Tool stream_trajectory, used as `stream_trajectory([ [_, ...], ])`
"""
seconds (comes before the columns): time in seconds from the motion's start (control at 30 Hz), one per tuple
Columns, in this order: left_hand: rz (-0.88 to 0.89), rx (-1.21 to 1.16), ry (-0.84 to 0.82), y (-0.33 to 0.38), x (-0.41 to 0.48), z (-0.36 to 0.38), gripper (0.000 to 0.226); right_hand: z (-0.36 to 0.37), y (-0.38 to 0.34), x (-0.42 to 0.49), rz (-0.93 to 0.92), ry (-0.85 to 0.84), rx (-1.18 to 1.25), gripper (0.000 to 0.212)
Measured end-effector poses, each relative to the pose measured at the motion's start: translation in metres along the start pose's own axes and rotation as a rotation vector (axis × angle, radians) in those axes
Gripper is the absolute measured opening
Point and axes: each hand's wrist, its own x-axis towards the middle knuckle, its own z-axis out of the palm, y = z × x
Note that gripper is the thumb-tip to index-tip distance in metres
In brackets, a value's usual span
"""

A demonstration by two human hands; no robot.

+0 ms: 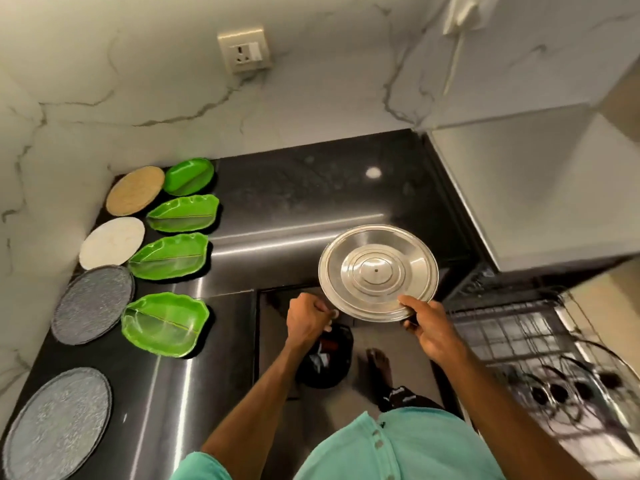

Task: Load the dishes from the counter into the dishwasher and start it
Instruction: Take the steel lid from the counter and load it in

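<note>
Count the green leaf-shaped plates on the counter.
4 green leaf-shaped plastic plates, in one column on the left part of the black stone counter: farthest plate by the wall, second plate, third plate, nearest plate. None seems hidden.

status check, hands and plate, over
right hand grips steel plate by its rim. left hand curled, empty. dishwasher rack open at right, nothing between.

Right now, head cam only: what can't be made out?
Head view:
Dishwasher rack: blurred, cut off by the right edge; contents unclear.
Left hand: curled fingers hide whether it holds anything.
Dark object on the floor: partly behind the left forearm, unidentifiable.
Steel plate, gripped by the right hand: its other face is turned away.
</note>
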Motion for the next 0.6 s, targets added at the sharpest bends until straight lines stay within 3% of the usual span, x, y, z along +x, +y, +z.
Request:
stream_trajectory([
  [0.17, 0.134, 0.160, -0.063, 0.016, -0.024, 0.047, 0.030, -0.069, 0.023, -0.051, -0.025, 0.130, 0.045, 0.007],
  [0.4, 0.229, 0.320, -0.367, 0.056, -0.056, 0.130, 0.031, -0.174, 0.063, -0.102, 0.003, 0.300, 0.221, 0.020],
  [0.6, 0.306, 0.379, -0.628, 0.116, -0.101, 0.229, 0.012, -0.277, 0.090, -0.150, 0.022, 0.409, 0.315, 0.022],
])
